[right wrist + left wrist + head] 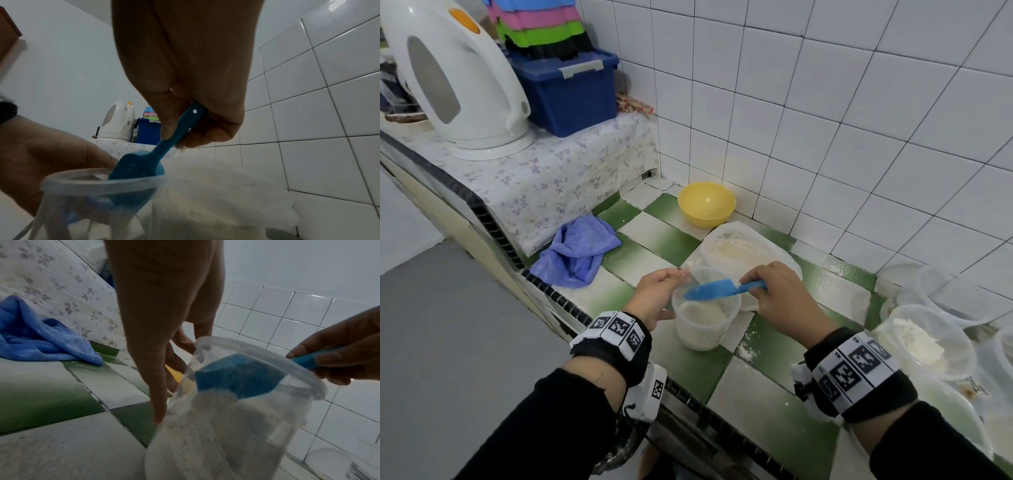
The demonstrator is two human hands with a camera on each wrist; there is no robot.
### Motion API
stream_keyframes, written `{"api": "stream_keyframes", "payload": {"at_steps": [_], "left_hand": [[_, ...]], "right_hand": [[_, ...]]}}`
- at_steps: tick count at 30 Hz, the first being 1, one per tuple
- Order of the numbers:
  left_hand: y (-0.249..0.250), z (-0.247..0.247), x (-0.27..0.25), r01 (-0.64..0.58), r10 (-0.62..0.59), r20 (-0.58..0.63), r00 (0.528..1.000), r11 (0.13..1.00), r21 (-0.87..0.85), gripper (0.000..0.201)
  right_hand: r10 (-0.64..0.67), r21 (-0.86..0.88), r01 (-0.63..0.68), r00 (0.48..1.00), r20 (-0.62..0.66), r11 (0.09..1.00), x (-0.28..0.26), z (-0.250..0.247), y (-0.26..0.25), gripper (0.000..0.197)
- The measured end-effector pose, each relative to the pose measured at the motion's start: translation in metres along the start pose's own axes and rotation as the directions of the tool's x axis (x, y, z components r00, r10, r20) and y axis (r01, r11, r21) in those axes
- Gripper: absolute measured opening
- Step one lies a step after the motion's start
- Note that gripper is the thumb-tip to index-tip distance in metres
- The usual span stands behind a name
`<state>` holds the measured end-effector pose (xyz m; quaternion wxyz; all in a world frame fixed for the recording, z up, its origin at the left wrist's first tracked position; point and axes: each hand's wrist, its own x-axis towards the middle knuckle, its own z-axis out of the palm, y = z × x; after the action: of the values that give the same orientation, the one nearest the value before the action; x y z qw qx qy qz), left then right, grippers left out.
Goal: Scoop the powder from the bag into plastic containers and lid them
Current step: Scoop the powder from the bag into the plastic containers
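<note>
Mid-scoop, filling stage. Left hand [654,296] wrapped around the clear plastic container [705,320], fingers at the rim and thumb on the near side, apparently steadying the light tub while powder goes in. Container standing on the counter [688,370], near centre, partly filled with white powder, no lid on it. Right hand [780,294] pinching the handle of the blue scoop [714,290], thumb and fingers curled around it; scoop head over the container mouth, tipped inward, probably dumping its load. In the right wrist view scoop head sits just inside the rim.

Open powder bag [743,250] lying just beyond the container, touching or nearly touching it, likely kept close for short trips and less spill. Some powder spilled on the counter just right of the container.

Further clear containers [924,339] at the right edge, one with powder inside; lids not clearly told apart. Yellow bowl [706,204] far, in the corner against the wall. Blue cloth [578,251] left, probably for wiping. White kettle [455,78] and blue box [571,89] far left on a raised ledge.
</note>
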<state>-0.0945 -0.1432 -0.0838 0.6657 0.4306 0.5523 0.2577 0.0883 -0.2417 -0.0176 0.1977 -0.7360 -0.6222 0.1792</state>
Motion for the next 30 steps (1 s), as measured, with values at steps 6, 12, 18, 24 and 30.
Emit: {"api": "stream_keyframes", "payload": {"at_steps": [6,12,18,24,30], "left_hand": [[0.001,-0.001,0.001,-0.001,0.001,0.006,1.0,1.0,0.005,0.012],[-0.001,-0.001,0.004,0.004,-0.004,0.009,1.0,1.0,-0.011,0.011],[-0.001,-0.002,0.005,-0.007,0.007,0.009,1.0,1.0,0.012,0.009],[-0.002,-0.003,0.007,-0.012,0.011,0.007,1.0,1.0,0.021,0.008],[-0.003,-0.004,0.008,-0.005,0.005,0.014,1.0,1.0,0.007,0.006]], "right_hand": [[0.138,0.162,-0.143,0.99,0.042,0.976,0.004,-0.016,0.003,0.018],[0.247,0.497,-0.247,0.967,0.068,0.832,0.004,-0.04,0.018,0.016],[0.337,0.64,-0.262,0.942,0.005,0.723,0.009,-0.051,0.037,0.015],[0.251,0.091,-0.236,0.935,-0.249,0.968,0.028,-0.03,0.051,0.021],[-0.08,-0.391,-0.095,0.909,-0.409,0.916,0.036,-0.01,0.051,0.031]]}}
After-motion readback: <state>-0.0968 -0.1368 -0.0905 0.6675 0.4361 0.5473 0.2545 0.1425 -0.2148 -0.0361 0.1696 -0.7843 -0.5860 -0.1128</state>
